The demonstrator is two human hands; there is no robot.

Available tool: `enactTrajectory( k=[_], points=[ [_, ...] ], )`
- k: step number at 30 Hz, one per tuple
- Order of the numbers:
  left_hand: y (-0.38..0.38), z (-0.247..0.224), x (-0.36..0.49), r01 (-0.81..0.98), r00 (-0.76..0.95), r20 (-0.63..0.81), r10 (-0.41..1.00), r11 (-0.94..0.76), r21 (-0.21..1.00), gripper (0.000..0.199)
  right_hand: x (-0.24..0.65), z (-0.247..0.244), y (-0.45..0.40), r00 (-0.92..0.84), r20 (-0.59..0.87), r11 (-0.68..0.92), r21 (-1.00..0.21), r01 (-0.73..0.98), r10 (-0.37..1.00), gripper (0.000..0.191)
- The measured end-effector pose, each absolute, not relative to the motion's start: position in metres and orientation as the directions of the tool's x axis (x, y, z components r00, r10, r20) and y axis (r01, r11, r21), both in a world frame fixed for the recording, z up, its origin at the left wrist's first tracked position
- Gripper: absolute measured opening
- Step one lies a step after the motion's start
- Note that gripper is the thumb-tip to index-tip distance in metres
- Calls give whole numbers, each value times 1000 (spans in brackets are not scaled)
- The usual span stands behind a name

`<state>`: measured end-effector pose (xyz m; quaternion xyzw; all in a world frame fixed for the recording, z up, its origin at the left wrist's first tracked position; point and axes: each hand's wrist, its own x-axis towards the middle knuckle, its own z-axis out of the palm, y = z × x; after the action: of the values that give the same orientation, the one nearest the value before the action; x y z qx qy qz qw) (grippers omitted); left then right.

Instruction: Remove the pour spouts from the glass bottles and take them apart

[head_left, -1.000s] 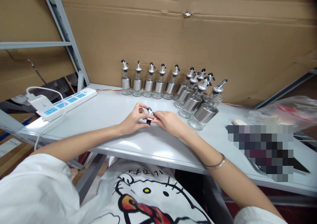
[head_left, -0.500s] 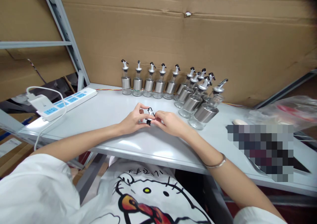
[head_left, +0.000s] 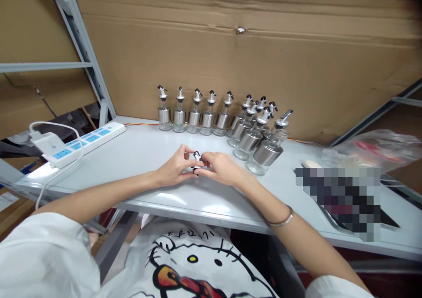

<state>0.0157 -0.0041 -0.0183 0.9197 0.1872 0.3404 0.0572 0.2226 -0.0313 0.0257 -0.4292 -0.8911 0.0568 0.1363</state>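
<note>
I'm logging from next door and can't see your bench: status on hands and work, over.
Left hand and right hand pinching small pour spout. Bottles standing beyond, before the cardboard. Over.

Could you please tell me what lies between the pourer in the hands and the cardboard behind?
Between the pourer and the cardboard lie a bare stretch of table and then the row of bottles, as the head view shows.
</note>
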Motion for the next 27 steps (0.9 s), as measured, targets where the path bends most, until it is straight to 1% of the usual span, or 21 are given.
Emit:
enactTrajectory(
  k=[3,6,11,13,15,16,17,18,19,21,23,25,27],
  points=[
    [-4,-19,17,317,720,589,366,-929,190,25,222,25,-33,-586,209,622,-270,735,783,35],
    [-4,-19,18,338,712,599,367,-927,166,25,220,25,-35,-584,218,621,-347,703,782,27],
    [-2,-19,18,332,696,626,350,-931,152,23,220,26,-34,-565,253,618,-376,690,785,27],
    [-2,-18,19,309,682,643,348,-934,177,26,222,30,-32,-563,334,654,-344,674,756,23],
    [-2,-17,19,280,665,657,355,-934,222,37,230,38,-30,-516,509,682,-216,699,689,21],
    [-2,-16,19,271,659,658,365,-931,244,42,236,43,-29,-453,627,662,-137,737,634,22],
    [-3,-16,19,270,654,656,376,-927,262,46,244,48,-27,-359,739,607,-83,790,569,23],
    [-3,-15,19,273,652,653,386,-923,272,46,253,54,-25,-213,840,516,-90,852,499,24],
    [-4,-15,20,279,652,647,395,-918,280,45,263,59,-23,-56,904,423,-143,895,424,25],
    [-4,-15,20,297,656,627,420,-907,298,41,284,67,-19,196,928,280,-289,915,318,28],
    [-4,-15,21,318,658,596,461,-887,335,38,301,71,-15,362,896,180,-412,893,256,28],
    [-4,-15,21,337,655,566,501,-864,375,37,313,71,-12,448,853,121,-491,863,267,27],
    [-4,-15,21,353,649,539,537,-840,412,36,318,69,-8,496,810,105,-549,830,312,28]
  ],
)
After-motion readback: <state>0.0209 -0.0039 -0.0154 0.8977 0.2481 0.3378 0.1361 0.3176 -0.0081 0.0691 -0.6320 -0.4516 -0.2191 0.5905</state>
